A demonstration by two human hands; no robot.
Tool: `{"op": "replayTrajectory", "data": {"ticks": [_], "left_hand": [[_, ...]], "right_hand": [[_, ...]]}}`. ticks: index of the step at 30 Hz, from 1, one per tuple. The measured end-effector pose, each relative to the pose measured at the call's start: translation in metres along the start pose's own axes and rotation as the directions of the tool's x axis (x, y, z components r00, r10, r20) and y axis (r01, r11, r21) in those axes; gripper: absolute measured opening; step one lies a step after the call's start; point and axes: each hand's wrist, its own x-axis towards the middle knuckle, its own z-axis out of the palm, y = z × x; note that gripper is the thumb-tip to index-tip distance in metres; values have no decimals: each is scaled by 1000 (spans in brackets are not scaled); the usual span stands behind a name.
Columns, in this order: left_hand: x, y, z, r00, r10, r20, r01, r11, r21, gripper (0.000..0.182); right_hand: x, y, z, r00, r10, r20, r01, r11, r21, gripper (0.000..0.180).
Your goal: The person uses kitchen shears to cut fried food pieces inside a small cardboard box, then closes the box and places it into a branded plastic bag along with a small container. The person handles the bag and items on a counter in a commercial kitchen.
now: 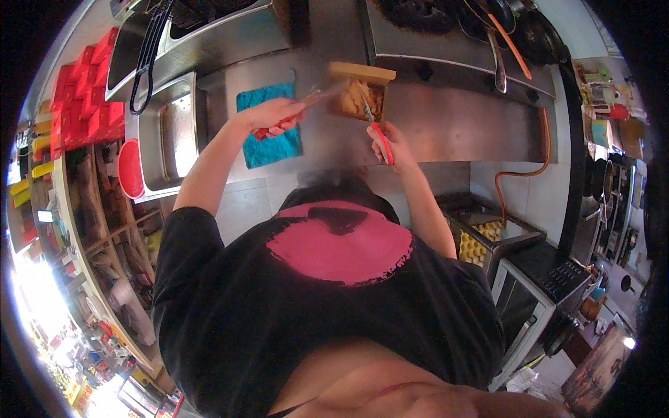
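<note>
A small brown cardboard box (361, 71) with its lid raised stands on the steel counter (449, 123), holding golden, fried-looking food (356, 99). My right hand (394, 142) grips red-handled scissors (385, 147), whose blades reach into the box over the food. In my left hand (277, 117) is a red-handled utensil (311, 98). Its far end is blurred and points towards the box, so I cannot tell its exact kind or whether it touches the food. Below and behind the left hand, a teal cloth (272, 149) lies spread on the counter.
On the left are a steel basin (162, 138), a red plastic bowl (130, 168) and stacked red boxes (94, 89). A black slotted turner (149, 62) hangs over the steel edge. A stove (460, 57) with pans and a ladle (499, 65) stands at the far right.
</note>
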Motion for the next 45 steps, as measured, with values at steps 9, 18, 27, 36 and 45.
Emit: {"op": "replayTrajectory", "data": {"ticks": [9,18,27,36,45], "left_hand": [[-4,-4,0,998,17,-57,-10,992,122,37],[-7,-8,0,999,31,-39,-30,999,33,39],[-1,-8,6,1000,15,-12,-15,1000,12,39],[-1,-2,9,1000,15,-9,-14,1000,14,37],[2,-3,26,993,24,-115,-15,997,82,36]], "right_hand": [[-9,-5,-13,961,68,267,-87,994,61,43],[-4,6,-28,926,103,364,-162,977,136,46],[7,7,-31,975,99,201,-115,991,73,32],[10,3,-31,980,126,153,-114,990,-87,41],[10,-8,-16,985,124,119,-115,990,-82,40]]}}
